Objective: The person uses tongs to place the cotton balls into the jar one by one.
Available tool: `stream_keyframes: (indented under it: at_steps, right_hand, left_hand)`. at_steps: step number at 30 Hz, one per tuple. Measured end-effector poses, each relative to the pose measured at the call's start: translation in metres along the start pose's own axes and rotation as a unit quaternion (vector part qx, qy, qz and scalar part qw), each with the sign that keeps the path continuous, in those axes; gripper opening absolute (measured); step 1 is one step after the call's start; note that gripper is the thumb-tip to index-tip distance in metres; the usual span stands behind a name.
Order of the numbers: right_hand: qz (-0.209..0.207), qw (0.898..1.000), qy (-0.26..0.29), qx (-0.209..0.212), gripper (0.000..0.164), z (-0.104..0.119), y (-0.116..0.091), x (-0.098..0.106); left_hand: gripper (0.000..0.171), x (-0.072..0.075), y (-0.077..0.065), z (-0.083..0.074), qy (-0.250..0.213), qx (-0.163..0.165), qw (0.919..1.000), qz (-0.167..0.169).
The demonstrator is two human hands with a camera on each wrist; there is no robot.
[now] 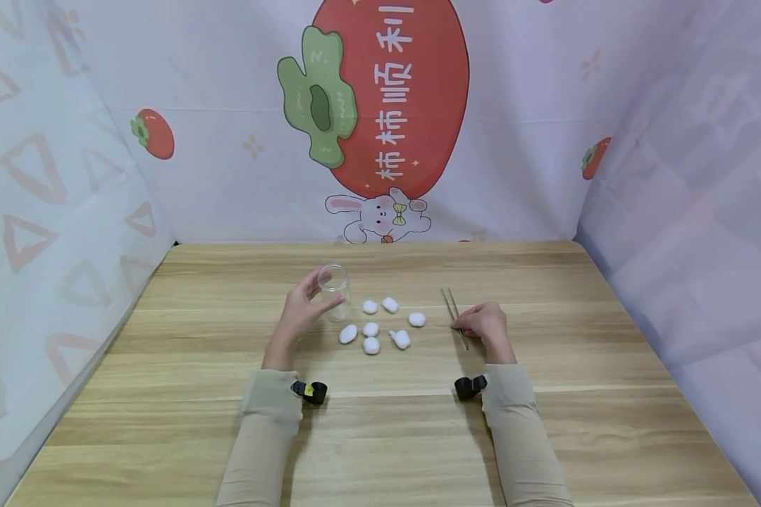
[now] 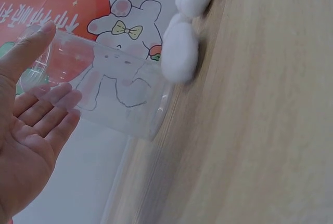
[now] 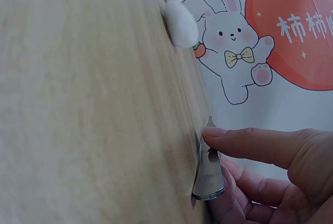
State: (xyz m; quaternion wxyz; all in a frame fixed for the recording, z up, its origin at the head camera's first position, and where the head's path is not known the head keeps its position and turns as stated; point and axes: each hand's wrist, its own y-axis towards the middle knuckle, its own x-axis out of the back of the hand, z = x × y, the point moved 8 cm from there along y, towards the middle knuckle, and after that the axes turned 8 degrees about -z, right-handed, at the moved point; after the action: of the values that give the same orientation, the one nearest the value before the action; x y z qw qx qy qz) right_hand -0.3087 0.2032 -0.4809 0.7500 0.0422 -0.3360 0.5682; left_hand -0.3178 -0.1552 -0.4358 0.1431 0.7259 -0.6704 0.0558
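Note:
My left hand grips a clear jar, which stands upright and uncapped on the table. Thumb and fingers go round it near the mouth; in the left wrist view the fingertips show through the clear wall of the jar. Just right of it lie several white cotton balls, one with a loose wisp. My right hand pinches a pair of metal tweezers close over the wood, points toward the back. In the right wrist view, the thumb presses the flat side of the tweezers, with the other fingers beneath.
The wooden table ends at a printed curtain behind, and similar cloth walls flank it. Both sleeved forearms reach in from the front edge, a small black camera strapped at each wrist.

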Motion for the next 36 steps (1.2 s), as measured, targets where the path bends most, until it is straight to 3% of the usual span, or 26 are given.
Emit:
stream_keyframes:
  at_steps: [9, 18, 36]
  right_hand:
    - [0.01, 1.0, 0.002, 0.006, 0.024, 0.004, 0.0, 0.001]
    - [0.031, 0.999, 0.041, -0.001, 0.022, 0.003, -0.001, -0.001]
    - [0.138, 0.987, 0.079, 0.021, 0.028, 0.016, -0.013, -0.008]
  left_hand:
    - [0.068, 0.0, 0.0, -0.003, 0.015, -0.01, 0.9998, -0.007]
    - [0.066, -0.003, -0.002, -0.005, 0.009, -0.021, 0.9997, -0.012]
    - [0.069, -0.007, -0.003, -0.004, 0.031, -0.012, 0.9995, -0.001]
